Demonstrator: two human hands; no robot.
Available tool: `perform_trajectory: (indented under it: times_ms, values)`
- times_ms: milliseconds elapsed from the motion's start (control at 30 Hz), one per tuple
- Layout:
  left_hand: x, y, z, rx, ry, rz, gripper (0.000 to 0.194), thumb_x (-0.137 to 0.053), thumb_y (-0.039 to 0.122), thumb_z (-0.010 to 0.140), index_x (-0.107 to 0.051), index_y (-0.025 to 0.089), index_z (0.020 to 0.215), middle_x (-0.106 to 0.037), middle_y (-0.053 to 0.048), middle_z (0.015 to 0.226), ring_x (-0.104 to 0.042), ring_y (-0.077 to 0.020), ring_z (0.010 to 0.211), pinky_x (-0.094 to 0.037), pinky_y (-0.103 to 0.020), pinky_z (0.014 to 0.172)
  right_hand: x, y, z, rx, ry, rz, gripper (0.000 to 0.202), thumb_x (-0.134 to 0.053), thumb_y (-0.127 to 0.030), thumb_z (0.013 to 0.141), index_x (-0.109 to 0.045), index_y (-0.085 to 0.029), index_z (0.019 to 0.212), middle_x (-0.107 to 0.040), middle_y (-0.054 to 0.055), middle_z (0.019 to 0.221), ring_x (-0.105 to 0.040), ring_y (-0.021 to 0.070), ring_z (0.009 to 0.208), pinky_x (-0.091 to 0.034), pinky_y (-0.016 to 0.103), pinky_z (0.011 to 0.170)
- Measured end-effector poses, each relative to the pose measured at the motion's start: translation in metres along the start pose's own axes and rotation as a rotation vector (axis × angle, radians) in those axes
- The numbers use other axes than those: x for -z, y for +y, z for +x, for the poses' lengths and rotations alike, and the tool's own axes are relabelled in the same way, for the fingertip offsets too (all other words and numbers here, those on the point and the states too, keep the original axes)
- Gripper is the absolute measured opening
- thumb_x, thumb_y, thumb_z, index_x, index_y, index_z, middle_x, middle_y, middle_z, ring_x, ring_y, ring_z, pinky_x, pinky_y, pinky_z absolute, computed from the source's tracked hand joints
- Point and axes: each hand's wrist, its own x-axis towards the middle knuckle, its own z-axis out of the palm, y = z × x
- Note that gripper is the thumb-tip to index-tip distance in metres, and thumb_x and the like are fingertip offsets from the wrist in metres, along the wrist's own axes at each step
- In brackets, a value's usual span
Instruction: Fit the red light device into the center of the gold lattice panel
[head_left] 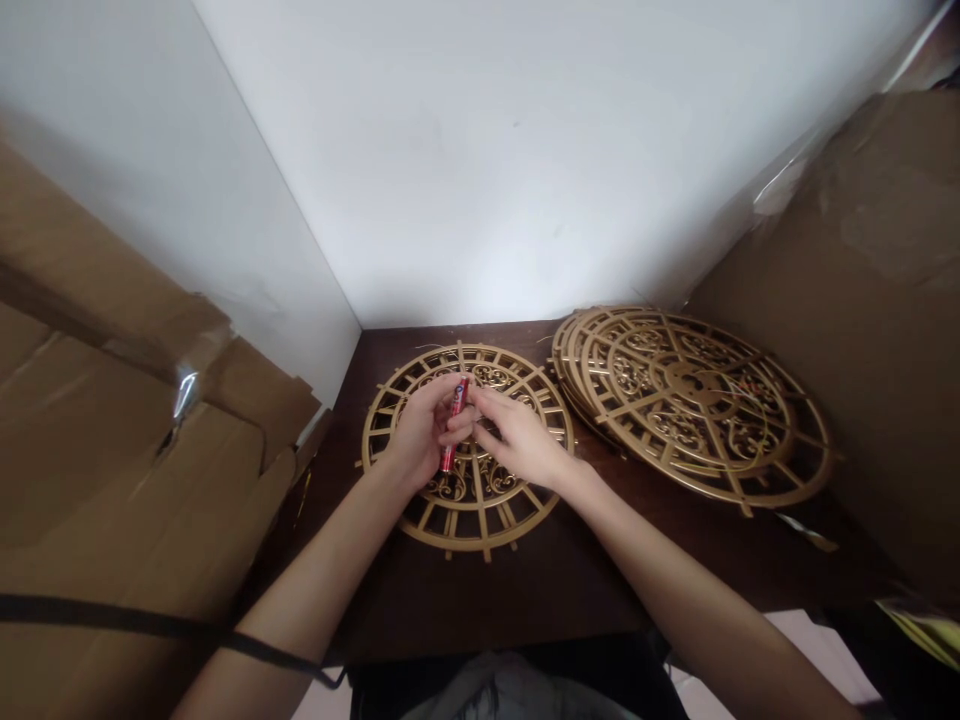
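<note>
My left hand (424,432) is closed round a slim, shiny red cylinder (448,458) with a small blue mark near its upper end. The cylinder stands tilted, its lower end showing below my fingers. My right hand (521,436) comes in from the right, fingertips bent together close beside the cylinder and the left fingers. What those fingertips pinch, if anything, is too small to make out. Both hands are over a round gold openwork disc (480,545) with scrolls and short bars round its rim, which lies flat on the dark table (525,600).
A stack of similar gold discs (686,380) lies to the right, with thin strands on top. Cardboard (120,480) stands at the left and more cardboard (847,260) at the right. A white wall (525,170) rises behind. A black cable (150,622) crosses the lower left.
</note>
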Motion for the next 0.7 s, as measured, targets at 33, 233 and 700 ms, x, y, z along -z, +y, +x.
perform_trajectory:
  times_ms: [33, 233, 700]
  values:
    - [0.002, -0.001, 0.001, -0.016, -0.007, -0.009, 0.011, -0.058, 0.021, 0.078, -0.059, 0.009, 0.079, -0.047, 0.002, 0.053, -0.028, -0.001, 0.038, -0.014, -0.013, 0.033, 0.0, 0.0, 0.0, -0.001, -0.001, 0.009, 0.029, -0.044, -0.01, 0.086, -0.055, -0.017, 0.111, -0.059, 0.011, 0.119, -0.055, 0.0207, 0.113, -0.046, 0.039, 0.098]
    - [0.01, -0.007, 0.007, -0.082, 0.103, -0.061, 0.016, -0.056, 0.016, 0.08, -0.062, 0.006, 0.092, -0.053, -0.002, 0.06, -0.033, -0.001, 0.04, -0.02, -0.011, 0.033, 0.003, -0.004, 0.001, -0.022, -0.018, 0.045, 0.016, -0.046, -0.014, 0.088, -0.061, -0.017, 0.085, -0.064, 0.009, 0.106, -0.058, 0.0191, 0.108, -0.046, 0.036, 0.095]
    - [0.006, -0.011, 0.007, -0.159, 0.146, 0.022, 0.025, -0.07, 0.018, 0.067, -0.063, 0.01, 0.089, -0.059, -0.002, 0.069, -0.039, -0.0011, 0.043, -0.021, -0.012, 0.035, 0.01, -0.011, 0.002, -0.183, 0.382, 0.055, 0.012, -0.055, -0.019, 0.086, -0.067, -0.019, 0.084, -0.057, 0.003, 0.078, -0.054, 0.0157, 0.075, -0.045, 0.029, 0.07]
